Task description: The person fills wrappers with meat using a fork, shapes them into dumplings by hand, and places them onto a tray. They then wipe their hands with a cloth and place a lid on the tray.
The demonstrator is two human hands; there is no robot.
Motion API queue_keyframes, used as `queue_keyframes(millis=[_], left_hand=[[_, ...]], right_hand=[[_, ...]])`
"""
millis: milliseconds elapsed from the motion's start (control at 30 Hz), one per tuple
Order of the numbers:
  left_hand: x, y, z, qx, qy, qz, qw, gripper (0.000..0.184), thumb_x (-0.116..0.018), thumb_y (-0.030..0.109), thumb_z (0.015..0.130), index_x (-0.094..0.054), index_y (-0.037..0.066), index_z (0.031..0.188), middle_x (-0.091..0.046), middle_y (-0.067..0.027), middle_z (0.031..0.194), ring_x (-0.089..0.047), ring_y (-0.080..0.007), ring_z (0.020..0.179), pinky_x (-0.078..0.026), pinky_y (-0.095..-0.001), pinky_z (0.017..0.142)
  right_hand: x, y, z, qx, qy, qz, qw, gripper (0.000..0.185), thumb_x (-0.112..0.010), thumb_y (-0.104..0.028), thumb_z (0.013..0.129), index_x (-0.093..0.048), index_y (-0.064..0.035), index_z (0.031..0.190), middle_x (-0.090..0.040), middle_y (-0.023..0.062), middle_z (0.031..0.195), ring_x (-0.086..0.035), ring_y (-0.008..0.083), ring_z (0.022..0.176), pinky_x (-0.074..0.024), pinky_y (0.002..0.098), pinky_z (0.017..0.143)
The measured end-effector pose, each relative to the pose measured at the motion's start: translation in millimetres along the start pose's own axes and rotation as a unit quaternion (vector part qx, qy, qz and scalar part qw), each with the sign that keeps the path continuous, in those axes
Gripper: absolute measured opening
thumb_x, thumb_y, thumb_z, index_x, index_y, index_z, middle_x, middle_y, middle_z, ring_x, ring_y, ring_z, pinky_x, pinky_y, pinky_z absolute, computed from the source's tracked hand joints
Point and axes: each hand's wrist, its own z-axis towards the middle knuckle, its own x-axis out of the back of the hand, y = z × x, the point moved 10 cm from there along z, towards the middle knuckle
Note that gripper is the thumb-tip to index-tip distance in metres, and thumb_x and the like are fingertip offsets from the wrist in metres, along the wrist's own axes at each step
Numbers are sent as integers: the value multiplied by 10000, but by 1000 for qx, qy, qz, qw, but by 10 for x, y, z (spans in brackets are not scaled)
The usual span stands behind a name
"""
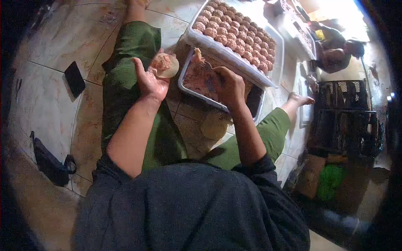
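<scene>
On my left hand (pixel 153 85), palm up with the thumb stretched out, rests a pale round dumpling wrapper (pixel 172 71) topped with pink minced filling (pixel 161 62). My right hand (pixel 231 85) grips a fork (pixel 205 64) with a lump of filling (pixel 198 55) on its tines. Below the fork is a rectangular tub (pixel 196 98) smeared with minced meat mixture (pixel 200 79). Under my right forearm, a round pale stack (pixel 214 125), perhaps more wrappers, sits on the floor between my legs.
Behind the tub, rows of filled dumplings (pixel 238 35) fill a clear plastic tray (pixel 228 48). A dark phone (pixel 75 80) and a black pouch (pixel 49 162) lie on the tiled floor at left. Another person (pixel 335 48) sits at upper right near more trays. A dark rack (pixel 345 113) stands at right.
</scene>
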Motion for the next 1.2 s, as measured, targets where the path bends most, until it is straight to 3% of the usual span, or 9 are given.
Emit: queue_keyframes(millis=[67,167,267,500,667,867,967,1000,1200], left_hand=[[-39,-35,-38,26,-16,-7,1000,895,-299,715,799,-351,-26,1298,-426,-239,1272,-428,-319,1181,-305,-416,1030],[-199,-211,-125,84,-60,-9,995,876,-293,704,809,-342,-16,1306,-411,-228,1293,-408,-302,1204,-291,-414,1042],[-279,-462,-344,160,-98,-20,982,847,-287,678,829,-317,-8,1325,-387,-195,1328,-385,-287,1230,-281,-415,1049],[-755,-649,-891,145,-203,36,968,756,-392,588,854,-304,10,1335,-390,-167,1331,-400,-268,1219,-313,-414,1027],[-950,-720,-1151,81,-186,180,963,453,-488,86,899,-326,39,1319,-436,-144,1275,-439,-262,1187,-377,-375,998],[-966,-802,-1209,65,-197,227,951,532,-548,203,883,-307,25,1322,-430,-160,1280,-442,-260,1183,-376,-372,1000],[-1214,-925,-1461,96,-325,210,917,621,-582,297,856,-290,22,1330,-422,-176,1287,-426,-262,1198,-362,-373,1009],[-1260,-989,-1553,109,-311,222,918,676,-532,416,860,-266,24,1343,-414,-184,1296,-411,-269,1210,-342,-390,1020],[-1239,-1194,-1604,175,-217,202,939,636,-214,495,931,-276,12,1340,-376,-201,1334,-400,-297,1219,-324,-425,1027]], right_hand=[[60,98,-99,-5,15,80,997,151,-624,-174,797,-648,-59,892,-641,147,781,-645,212,700,-493,315,622],[290,-2,-244,43,49,142,988,198,-669,-135,740,-654,-133,938,-652,92,900,-642,261,775,-512,333,655],[496,-206,-400,92,75,130,984,148,-628,-32,771,-647,-21,917,-656,123,890,-636,165,751,-500,283,644],[627,-476,-886,103,57,130,984,196,-622,-43,780,-644,-58,974,-625,110,826,-630,232,728,-507,313,634],[702,-418,-1121,104,57,190,975,188,-611,-43,781,-656,-76,960,-611,107,796,-616,246,683,-487,334,590],[1386,-247,-1370,52,32,52,997,279,-610,-124,730,-634,-189,1001,-597,91,805,-618,281,701,-504,368,616],[1609,-197,-1378,46,82,90,992,236,-602,-131,751,-645,-195,974,-606,79,813,-621,270,727,-504,373,636],[1613,-229,-1373,59,90,120,987,225,-600,-133,757,-648,-196,967,-607,76,814,-620,270,731,-503,374,642],[1446,-229,-1446,98,47,121,987,143,-643,-90,767,-685,-102,903,-626,86,803,-620,239,684,-497,320,618]])
